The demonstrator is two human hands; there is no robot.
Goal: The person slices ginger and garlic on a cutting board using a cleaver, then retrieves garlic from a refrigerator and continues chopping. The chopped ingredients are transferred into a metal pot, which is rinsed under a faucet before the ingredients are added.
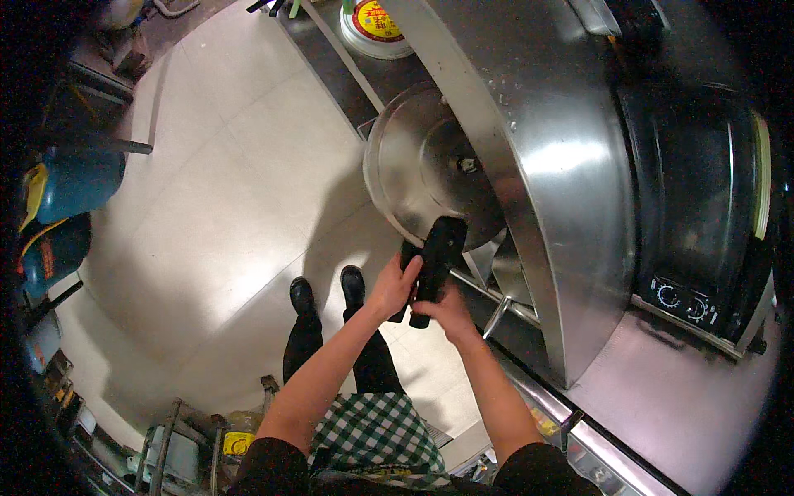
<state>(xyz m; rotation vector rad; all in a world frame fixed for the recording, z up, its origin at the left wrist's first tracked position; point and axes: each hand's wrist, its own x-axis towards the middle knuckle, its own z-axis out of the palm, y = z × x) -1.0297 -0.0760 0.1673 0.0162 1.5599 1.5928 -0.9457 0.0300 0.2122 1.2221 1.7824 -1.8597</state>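
Two black oblong objects (pixel 440 266) lie side by side in front of me, over the floor; I cannot tell exactly what they are. My left hand (pixel 397 288) grips them from the left, its thumb lying across the gap between them. My right hand (pixel 450 310), slightly blurred, wraps the lower part of the right-hand one. Just beyond their upper ends is a wide, round stainless-steel vessel or lid (pixel 397 164). Its right side is hidden by a curved-looking steel panel. A small pale bit (pixel 466 164) shows near the vessel's middle.
The large steel panel (pixel 558 204) rises close at my right. Beyond it a black appliance with dials (pixel 676 248) stands on a steel worktop (pixel 670 397). A white tub with a yellow label (pixel 372 31) is ahead. Blue containers (pixel 80 186) line the left; pale floor tiles (pixel 217 186) lie between.
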